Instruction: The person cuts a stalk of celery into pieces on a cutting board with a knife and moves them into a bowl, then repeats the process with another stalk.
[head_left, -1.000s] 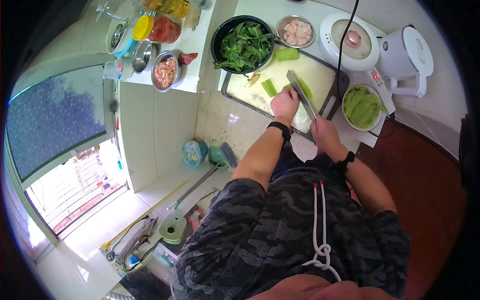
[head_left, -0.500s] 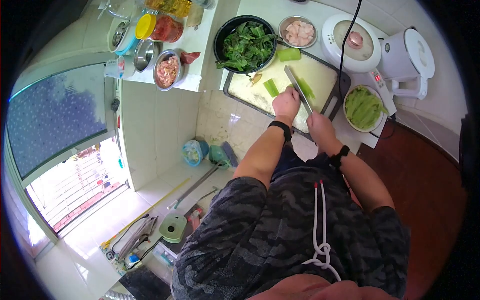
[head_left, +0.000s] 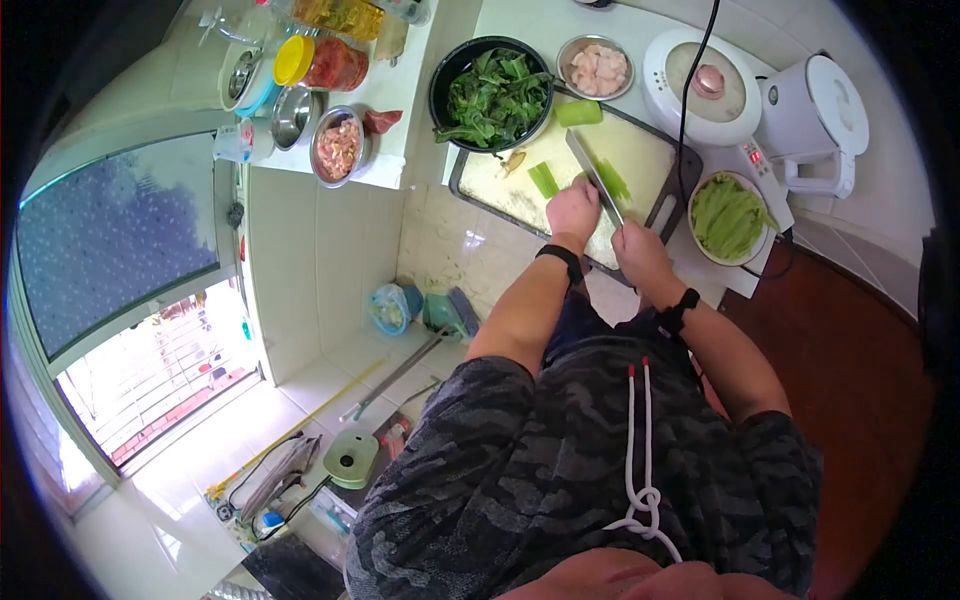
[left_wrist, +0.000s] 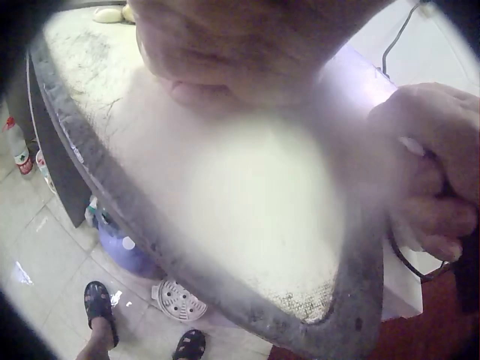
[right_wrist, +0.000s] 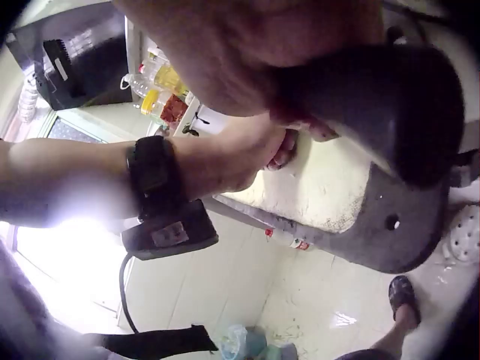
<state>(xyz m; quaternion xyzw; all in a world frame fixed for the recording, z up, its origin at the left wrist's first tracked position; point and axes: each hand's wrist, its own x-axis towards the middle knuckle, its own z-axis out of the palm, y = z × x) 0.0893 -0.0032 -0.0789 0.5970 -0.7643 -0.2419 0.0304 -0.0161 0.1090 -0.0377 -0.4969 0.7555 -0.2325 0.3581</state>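
Right hand (head_left: 642, 256) grips the knife (head_left: 592, 171); left hand (head_left: 574, 209) lies beside its blade, grip unclear. Green strips (head_left: 614, 182) lie on the board (head_left: 648, 152), right of the blade; sideways slippage could nick fingers.

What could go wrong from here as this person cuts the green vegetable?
The left hand is right beside the blade of the knife in the right hand, so a slip could nick a finger.

The black cord passes over the right side of the board and might snag the knife.

Slices of green vegetable lie against the blade and could get scattered.
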